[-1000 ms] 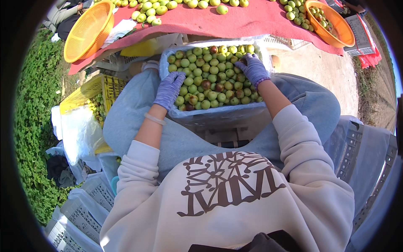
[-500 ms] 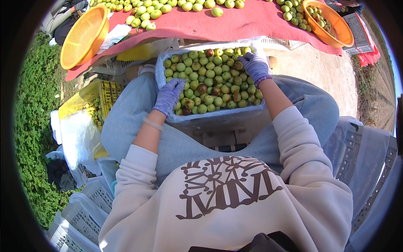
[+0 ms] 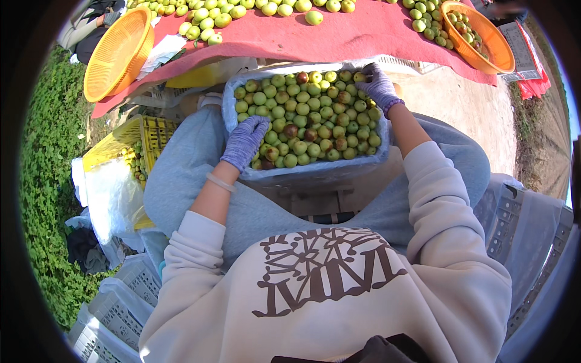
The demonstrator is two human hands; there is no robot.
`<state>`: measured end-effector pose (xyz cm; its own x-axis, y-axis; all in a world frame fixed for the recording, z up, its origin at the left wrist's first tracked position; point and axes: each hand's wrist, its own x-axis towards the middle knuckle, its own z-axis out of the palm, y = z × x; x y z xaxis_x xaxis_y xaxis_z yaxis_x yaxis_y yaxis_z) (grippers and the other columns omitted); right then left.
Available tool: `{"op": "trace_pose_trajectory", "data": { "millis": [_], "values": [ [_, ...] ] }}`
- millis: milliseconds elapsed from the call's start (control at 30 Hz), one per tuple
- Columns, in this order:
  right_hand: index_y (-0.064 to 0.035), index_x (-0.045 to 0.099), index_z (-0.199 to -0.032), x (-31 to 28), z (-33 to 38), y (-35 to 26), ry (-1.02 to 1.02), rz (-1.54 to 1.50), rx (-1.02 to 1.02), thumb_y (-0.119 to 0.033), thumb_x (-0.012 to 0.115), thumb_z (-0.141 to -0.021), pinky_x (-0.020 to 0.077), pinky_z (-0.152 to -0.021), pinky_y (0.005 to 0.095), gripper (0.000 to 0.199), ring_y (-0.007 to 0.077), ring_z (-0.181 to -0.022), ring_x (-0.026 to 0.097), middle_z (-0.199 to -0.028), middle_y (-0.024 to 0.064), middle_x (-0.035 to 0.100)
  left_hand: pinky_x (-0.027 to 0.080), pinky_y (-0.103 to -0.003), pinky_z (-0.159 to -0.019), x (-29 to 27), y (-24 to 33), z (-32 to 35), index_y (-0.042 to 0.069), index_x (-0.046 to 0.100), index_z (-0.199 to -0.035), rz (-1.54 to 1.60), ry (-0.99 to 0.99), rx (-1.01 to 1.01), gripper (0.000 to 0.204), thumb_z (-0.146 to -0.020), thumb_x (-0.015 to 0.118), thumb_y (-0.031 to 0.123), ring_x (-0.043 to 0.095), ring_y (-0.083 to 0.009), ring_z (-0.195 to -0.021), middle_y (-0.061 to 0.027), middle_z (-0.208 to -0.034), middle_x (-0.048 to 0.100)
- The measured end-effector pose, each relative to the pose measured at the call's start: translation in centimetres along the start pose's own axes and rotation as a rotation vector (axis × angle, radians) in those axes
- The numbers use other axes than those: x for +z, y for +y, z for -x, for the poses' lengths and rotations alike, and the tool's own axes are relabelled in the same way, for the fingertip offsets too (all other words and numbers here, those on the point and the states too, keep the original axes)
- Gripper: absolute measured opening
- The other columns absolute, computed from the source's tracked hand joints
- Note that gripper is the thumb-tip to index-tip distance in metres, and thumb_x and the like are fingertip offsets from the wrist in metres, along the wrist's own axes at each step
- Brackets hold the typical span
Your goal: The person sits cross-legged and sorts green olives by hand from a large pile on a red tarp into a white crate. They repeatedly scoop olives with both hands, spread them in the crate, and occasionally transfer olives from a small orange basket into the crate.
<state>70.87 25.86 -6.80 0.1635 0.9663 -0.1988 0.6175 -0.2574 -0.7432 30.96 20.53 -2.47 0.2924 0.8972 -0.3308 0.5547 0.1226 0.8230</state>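
A crate lined with pale blue film [image 3: 315, 173] stands between my knees, full of green jujubes [image 3: 315, 115], some with reddish-brown patches. My left hand [image 3: 247, 140], in a purple knit glove, is over the crate's left side, fingers curled in on the fruit; what they hold, if anything, is hidden. At the far right corner my right hand [image 3: 380, 88], gloved alike, has its fingers bent and pressed around a jujube [image 3: 361, 77] by the rim.
Beyond the crate, a red cloth [image 3: 278, 45] carries more jujubes [image 3: 212, 18]. Orange baskets stand at its left [image 3: 119, 57] and right [image 3: 475, 36] ends. A yellow crate [image 3: 118, 145] sits by my left knee; grey crates [image 3: 124, 305] flank me.
My right hand has moved right and slightly away, from over the jujubes to the crate's far right corner. The left hand has stayed nearly in place.
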Motion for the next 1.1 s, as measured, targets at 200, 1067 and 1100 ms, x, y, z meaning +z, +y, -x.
{"op": "trace_pose_trajectory", "data": {
  "millis": [200,1067,1100],
  "values": [
    [-0.0053,0.060,-0.126,-1.2,0.2,0.7,-0.112,-0.032,-0.016,-0.010,0.077,-0.082,0.0536,-0.086,0.0324,0.048,0.0200,-0.100,0.063,-0.114,0.0083,0.065,0.051,-0.038,-0.088,0.0,0.0,0.0,0.004,0.067,-0.113,-0.046,0.007,0.036,0.028,-0.098,0.060,0.027,0.067,-0.0316,-0.098,-0.0189,-0.107,0.069],
    [-0.0085,0.063,-0.118,-1.2,0.7,-1.2,0.035,0.489,-0.129,-0.026,0.078,-0.079,0.0496,-0.095,0.0434,0.046,0.0376,-0.110,0.059,-0.119,0.0201,0.059,0.051,-0.035,-0.088,0.2,0.5,0.2,0.005,0.067,-0.114,-0.138,-0.024,0.071,0.026,-0.098,0.060,0.024,0.067,-0.0272,-0.098,-0.0156,-0.107,0.069],
    [-0.0085,0.063,-0.118,-1.0,0.6,-1.2,0.055,0.485,-0.138,-0.023,0.079,-0.078,0.0493,-0.095,0.0438,0.045,0.0383,-0.111,0.059,-0.119,0.0207,0.058,0.051,-0.035,-0.088,0.2,0.5,0.2,0.005,0.067,-0.114,-0.147,-0.030,0.076,0.026,-0.098,0.060,0.024,0.067,-0.0272,-0.098,-0.0156,-0.107,0.069]
  ]
}}
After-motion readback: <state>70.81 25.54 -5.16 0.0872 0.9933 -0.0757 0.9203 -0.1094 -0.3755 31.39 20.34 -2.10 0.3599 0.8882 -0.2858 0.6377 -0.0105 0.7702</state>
